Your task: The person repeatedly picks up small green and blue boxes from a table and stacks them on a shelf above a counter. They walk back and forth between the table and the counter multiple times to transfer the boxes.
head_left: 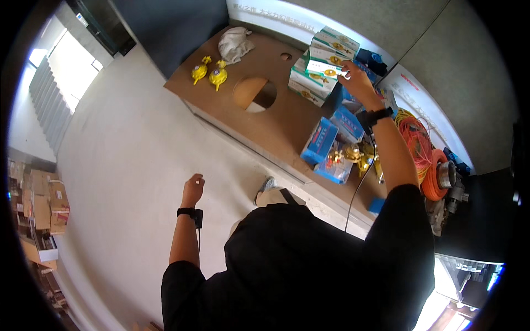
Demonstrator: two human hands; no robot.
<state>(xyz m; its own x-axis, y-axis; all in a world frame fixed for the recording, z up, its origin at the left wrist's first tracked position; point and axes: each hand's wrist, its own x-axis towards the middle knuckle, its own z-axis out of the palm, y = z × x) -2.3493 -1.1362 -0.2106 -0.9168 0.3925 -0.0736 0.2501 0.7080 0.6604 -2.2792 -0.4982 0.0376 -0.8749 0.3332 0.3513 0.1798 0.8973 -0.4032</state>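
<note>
Brown flat-topped counter [270, 129] with a round cutout, standing on a pale smooth floor [121, 149]. The right hand [358, 80] reaches over the counter's far side, its bent fingers at the right end of a white cardboard box with green edges [320, 69], which lies among similar boxes stacked near the back edge; whether the fingers clamp it cannot be told. The left hand [192, 190] is loosely curled above the floor, well apart from the counter; whether its fingertips meet cannot be told. At the counter's left end, two yellow metal regulators [218, 78] lie near a crumpled whitish bag [236, 45]. Blue cardboard boxes [320, 140] occupy the right part, with a coiled orange hose [434, 182] beyond. Brown cardboard cartons [51, 201] are piled across the room at left.
</note>
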